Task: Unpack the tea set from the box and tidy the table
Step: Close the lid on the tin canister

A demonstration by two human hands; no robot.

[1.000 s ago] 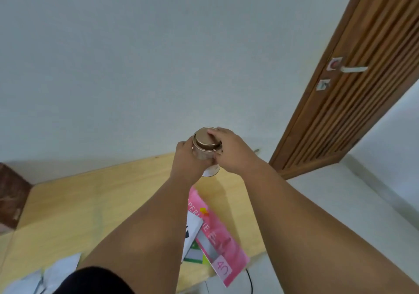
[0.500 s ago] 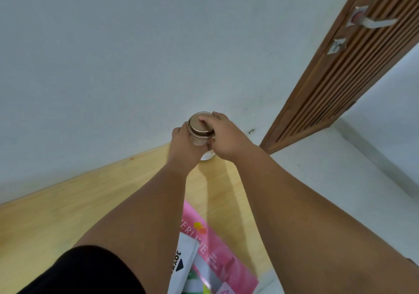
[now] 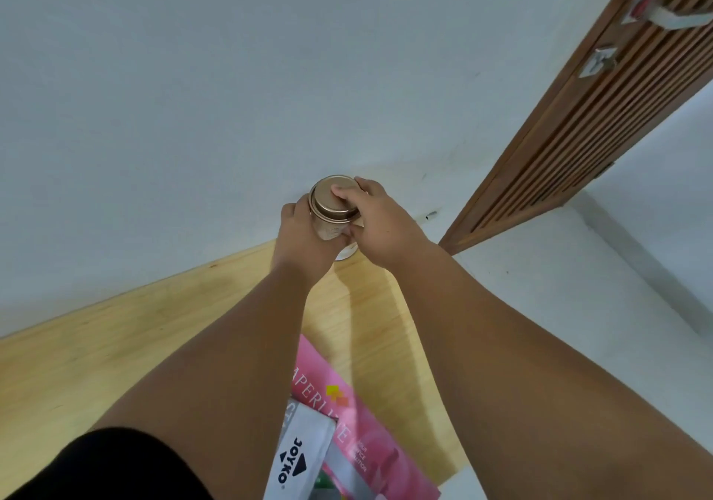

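Step in hand: a small bronze tin (image 3: pixel 331 206) is held up at the far right corner of the tabletop (image 3: pixel 96 349), close to the wall; judged to be one piece of the set being handled or placed.
Left hand (image 3: pixel 304 237): grip clamped round the body of the tin from the left.
Right hand (image 3: pixel 380 221): grip closed on the tin, with the thumb across the lid and the other fingers down its right side.
Tin position: upright, lid toward the camera, above a white round item (image 3: pixel 346 254) mostly hidden under the hands; whether the tin touches it cannot be told.
Next move: likely either seating the tin on the tabletop or working the lid; both call for a firm hold with the left hand.
Surroundings: a pink paper pack (image 3: pixel 359 434) and a white pouch (image 3: pixel 301 457) lie near, between the forearms; a slatted wooden door (image 3: pixel 602 113) stands far right.
Obstructions: the white item crowds the corner; the box is not in view.
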